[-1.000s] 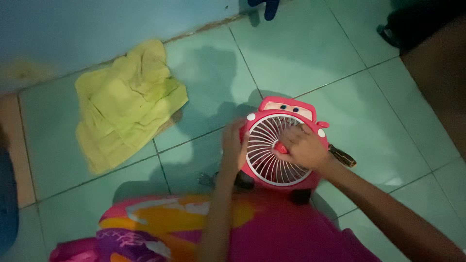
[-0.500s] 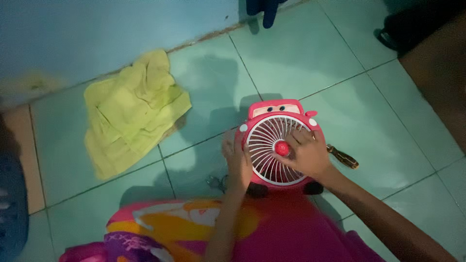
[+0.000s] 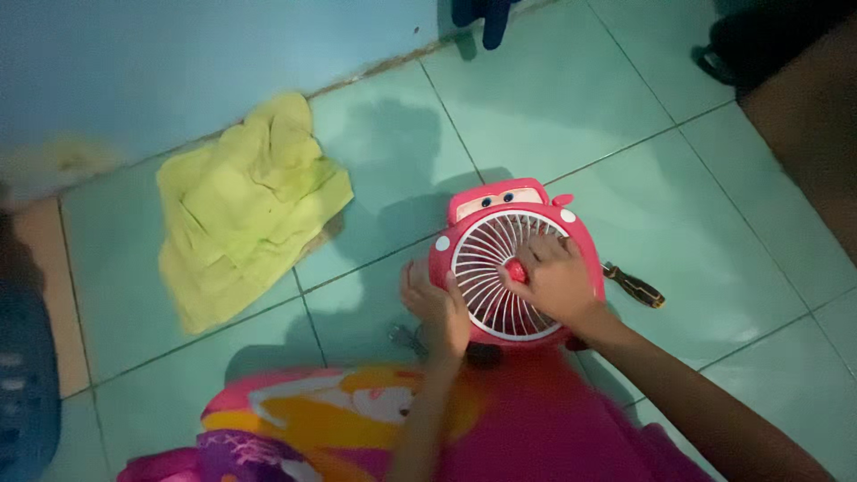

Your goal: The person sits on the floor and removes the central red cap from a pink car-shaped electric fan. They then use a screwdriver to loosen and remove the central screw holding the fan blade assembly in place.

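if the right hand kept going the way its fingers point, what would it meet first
The right hand points up-left across the white grille of the pink fan, which it already touches; beyond, probably the left hand, though depth is unclear.

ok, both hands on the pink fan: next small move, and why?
Probably turn the white grille a little with the right hand while the left hand steadies the pink fan. The right fingers already lie across the grille by its red hub, and the left grips the fan's side. The screwdriver lies untouched on the floor.
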